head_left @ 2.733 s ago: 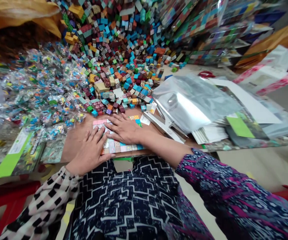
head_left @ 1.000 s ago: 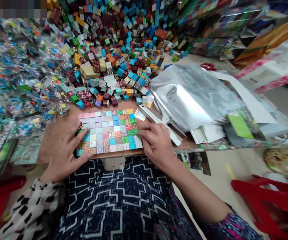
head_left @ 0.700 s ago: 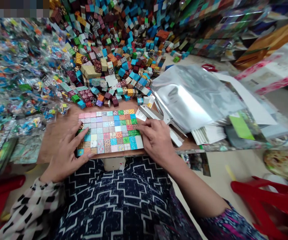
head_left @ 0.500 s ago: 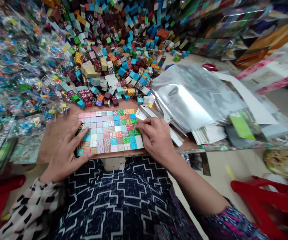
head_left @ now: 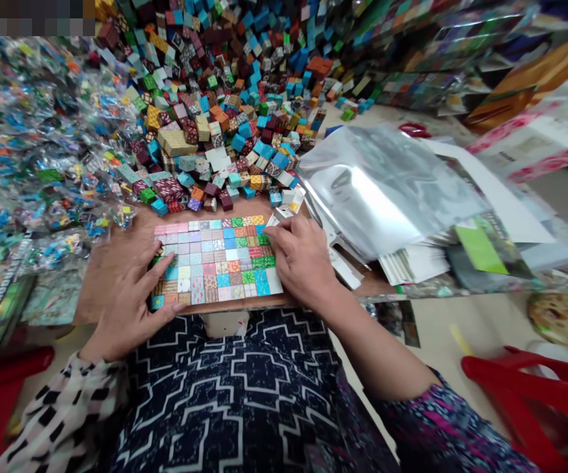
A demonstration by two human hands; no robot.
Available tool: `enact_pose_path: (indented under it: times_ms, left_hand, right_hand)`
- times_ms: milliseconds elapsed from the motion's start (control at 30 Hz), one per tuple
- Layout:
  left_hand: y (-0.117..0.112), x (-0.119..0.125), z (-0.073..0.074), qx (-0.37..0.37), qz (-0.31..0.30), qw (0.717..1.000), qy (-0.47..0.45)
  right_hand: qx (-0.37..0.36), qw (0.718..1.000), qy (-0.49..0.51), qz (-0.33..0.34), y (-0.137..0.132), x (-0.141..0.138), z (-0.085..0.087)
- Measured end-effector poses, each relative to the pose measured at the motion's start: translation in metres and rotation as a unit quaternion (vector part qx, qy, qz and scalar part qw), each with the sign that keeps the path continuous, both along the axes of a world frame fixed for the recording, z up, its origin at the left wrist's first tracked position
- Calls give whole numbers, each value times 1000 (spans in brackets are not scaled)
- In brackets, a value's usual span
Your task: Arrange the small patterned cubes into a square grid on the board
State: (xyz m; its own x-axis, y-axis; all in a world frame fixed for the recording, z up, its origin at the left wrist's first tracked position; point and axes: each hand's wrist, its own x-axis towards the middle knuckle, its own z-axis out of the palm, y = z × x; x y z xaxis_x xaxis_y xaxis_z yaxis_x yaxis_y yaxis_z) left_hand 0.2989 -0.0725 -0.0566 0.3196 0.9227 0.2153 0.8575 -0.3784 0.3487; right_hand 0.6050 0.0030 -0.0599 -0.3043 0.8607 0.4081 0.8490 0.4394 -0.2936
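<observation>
Left hand (head_left: 129, 305) lies open, fingers spread against the left edge of the block grid (head_left: 215, 259). Right hand (head_left: 304, 259), loosely curled and gripping nothing, presses the grid's right edge. The grid, flat patterned squares, sits on the brown board (head_left: 116, 263) near its front edge. Loose cubes (head_left: 225, 131) heap behind; silver pouch (head_left: 382, 184) lies right.

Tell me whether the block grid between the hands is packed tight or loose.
Packed tight: the block grid forms a flat rectangle without visible gaps, left hand and right hand against its sides.
</observation>
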Motion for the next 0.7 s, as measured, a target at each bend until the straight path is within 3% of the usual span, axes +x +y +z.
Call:
enact_pose_path:
  times_ms: [333,467,567,700]
  left_hand:
    - [3,1,-2,2,-6,1000,-3]
    - [0,3,6,20,-4,999,-41]
    - [-29,-3,13,51,39,995,-75]
    - [-103,-27,19,0,133,989,-57]
  right_hand:
    - [-36,997,-61,-38,10,-7,4]
    - [-15,996,-70,-45,16,-10,1]
    - [19,998,-48,-41,16,-11,-1]
    - [84,996,12,-10,10,-12,2]
